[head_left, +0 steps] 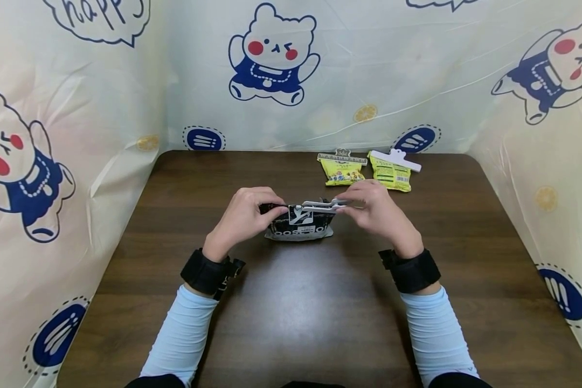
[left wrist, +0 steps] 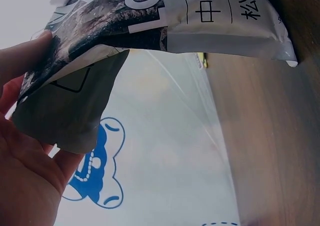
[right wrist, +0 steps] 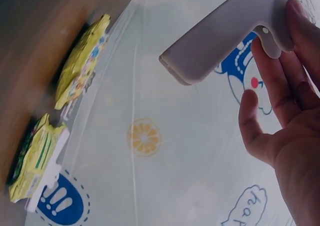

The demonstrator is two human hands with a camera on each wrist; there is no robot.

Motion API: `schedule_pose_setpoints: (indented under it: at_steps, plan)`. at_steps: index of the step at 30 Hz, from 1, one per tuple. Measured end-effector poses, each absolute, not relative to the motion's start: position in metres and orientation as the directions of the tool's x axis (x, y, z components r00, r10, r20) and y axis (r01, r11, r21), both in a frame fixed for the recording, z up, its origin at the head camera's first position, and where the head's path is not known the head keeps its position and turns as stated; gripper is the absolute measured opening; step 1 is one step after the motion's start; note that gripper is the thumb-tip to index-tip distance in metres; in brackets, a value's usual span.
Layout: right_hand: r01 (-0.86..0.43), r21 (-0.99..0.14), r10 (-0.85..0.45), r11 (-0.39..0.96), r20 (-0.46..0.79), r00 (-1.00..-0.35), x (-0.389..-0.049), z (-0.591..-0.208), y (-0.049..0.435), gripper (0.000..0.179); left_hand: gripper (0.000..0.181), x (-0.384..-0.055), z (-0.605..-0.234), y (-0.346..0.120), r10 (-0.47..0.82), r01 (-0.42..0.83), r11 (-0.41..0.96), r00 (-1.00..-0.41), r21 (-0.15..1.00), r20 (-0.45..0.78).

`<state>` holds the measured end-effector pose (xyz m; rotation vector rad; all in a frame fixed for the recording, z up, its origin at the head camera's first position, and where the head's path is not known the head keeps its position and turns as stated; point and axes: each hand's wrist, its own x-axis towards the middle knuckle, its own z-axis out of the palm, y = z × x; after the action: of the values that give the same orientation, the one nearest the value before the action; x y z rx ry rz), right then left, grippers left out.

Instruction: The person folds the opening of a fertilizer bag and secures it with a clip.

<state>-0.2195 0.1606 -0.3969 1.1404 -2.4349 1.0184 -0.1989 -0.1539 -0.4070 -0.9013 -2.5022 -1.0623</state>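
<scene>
A black and grey snack bag [head_left: 300, 230] stands near the middle of the table, its printed front toward me. At its top left corner my left hand [head_left: 244, 215] pinches the edge between thumb and fingers; the left wrist view shows the bag's side [left wrist: 65, 111] folding down into the palm. My right hand [head_left: 375, 213] squeezes the handles of a white bag clip [right wrist: 215, 38] between thumb and fingers. The clip's long bar lies along the right part of the bag's top edge in the head view.
Behind my right hand, near the table's back edge, lie two yellow snack bags. The left one [head_left: 341, 171] carries a clear clip [head_left: 341, 156], the right one [head_left: 392, 175] a white clip [head_left: 395, 159]. A printed curtain [head_left: 359, 64] hangs behind and beside the brown table [head_left: 296, 312].
</scene>
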Motion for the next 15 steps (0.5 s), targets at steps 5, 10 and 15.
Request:
schedule_pose_setpoints:
  at_steps: [5, 10, 15]
  plan:
    - [-0.737, -0.485, -0.566, 0.47, 0.475, -0.674, -0.216, -0.396, 0.155, 0.025, 0.005, -0.199, -0.407, -0.154, 0.438, 0.633, 0.541, -0.774, 0.553, 0.457]
    - [-0.714, -0.518, -0.564, 0.472, 0.445, -0.696, -0.217, -0.395, 0.154, 0.027, 0.007, -0.199, -0.406, -0.156, 0.443, 0.614, 0.555, -0.79, 0.562, 0.425]
    - [-0.685, -0.571, -0.576, 0.452, 0.4, -0.713, -0.218, -0.395, 0.154, 0.035, 0.011, -0.2, -0.402, -0.165, 0.432, 0.574, 0.577, -0.818, 0.581, 0.379]
